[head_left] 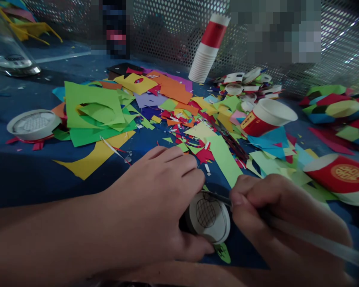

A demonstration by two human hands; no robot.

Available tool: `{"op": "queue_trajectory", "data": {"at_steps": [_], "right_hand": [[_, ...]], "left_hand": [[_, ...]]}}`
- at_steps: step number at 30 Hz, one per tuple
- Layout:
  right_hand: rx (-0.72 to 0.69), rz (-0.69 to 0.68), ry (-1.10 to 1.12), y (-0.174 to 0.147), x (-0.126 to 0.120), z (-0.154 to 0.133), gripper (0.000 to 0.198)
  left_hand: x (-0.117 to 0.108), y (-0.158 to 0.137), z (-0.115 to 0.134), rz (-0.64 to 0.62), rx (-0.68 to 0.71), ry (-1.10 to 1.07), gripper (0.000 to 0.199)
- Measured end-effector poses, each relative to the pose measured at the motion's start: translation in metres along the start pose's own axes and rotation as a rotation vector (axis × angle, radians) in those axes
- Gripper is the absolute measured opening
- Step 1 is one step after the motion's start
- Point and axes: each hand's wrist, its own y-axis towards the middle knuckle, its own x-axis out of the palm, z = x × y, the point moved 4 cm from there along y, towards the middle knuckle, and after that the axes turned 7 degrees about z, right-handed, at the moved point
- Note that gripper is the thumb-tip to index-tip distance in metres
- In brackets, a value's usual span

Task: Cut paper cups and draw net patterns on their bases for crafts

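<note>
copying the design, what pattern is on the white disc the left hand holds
The white disc has dark crosshatching inside a rounded outline; see head view.

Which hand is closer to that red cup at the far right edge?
Right: the right hand, holding a pen, is left of the red cup and nearer the camera; the left hand is farther left, gripping a white round piece.

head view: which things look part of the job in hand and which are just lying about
Seemingly in the job:
white round piece with a drawn grid, in the left hand
pen, in the right hand

Seemingly just lying about:
coloured paper scraps
stacked cups
cup at the right edge
glass vessel
</note>
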Motion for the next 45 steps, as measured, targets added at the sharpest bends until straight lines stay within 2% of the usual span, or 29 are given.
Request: {"op": "queue_trajectory", "data": {"at_steps": [2,6,10,14,17,20,23,28,32,34,37,45], "right_hand": [[0.000,0.062,0.015,-0.001,-0.001,0.000,0.026],[-0.029,0.047,0.016,-0.001,0.000,0.000,0.026],[-0.056,-0.072,0.005,0.001,0.000,-0.001,0.027],[-0.063,0.009,-0.011,0.002,-0.004,-0.002,0.027],[-0.079,-0.015,0.009,0.001,-0.003,-0.002,0.026],[-0.049,0.019,-0.012,-0.001,-0.004,0.002,0.025],[-0.095,0.038,-0.012,-0.002,-0.005,0.002,0.024],[-0.034,0.007,-0.008,-0.002,-0.003,0.000,0.026],[-0.013,0.075,0.026,-0.001,-0.004,-0.001,0.026],[-0.040,0.034,0.069,0.000,-0.001,-0.001,0.024],[-0.041,-0.015,0.011,0.005,0.002,0.002,0.024],[-0.038,-0.018,-0.052,0.010,0.000,0.001,0.024]], "left_hand": [[0.000,0.000,0.000,0.006,0.003,0.006,0.045],[0.000,-0.002,0.000,0.018,0.009,0.020,0.045],[0.000,-0.002,-0.001,0.010,-0.001,0.016,0.047],[0.000,0.000,0.000,0.018,0.004,0.027,0.047],[0.001,0.000,0.000,0.025,0.009,0.029,0.047],[0.001,0.000,-0.001,0.033,0.018,0.032,0.047],[0.000,-0.001,0.000,0.038,0.028,0.039,0.046],[0.000,-0.002,0.001,0.033,0.031,0.045,0.047],[0.000,-0.001,0.000,0.040,0.029,0.037,0.047],[0.000,0.000,-0.001,0.041,0.028,0.030,0.047],[0.001,0.000,-0.001,0.044,0.037,0.037,0.049],[0.000,-0.003,0.000,0.059,0.058,0.047,0.050]]}}
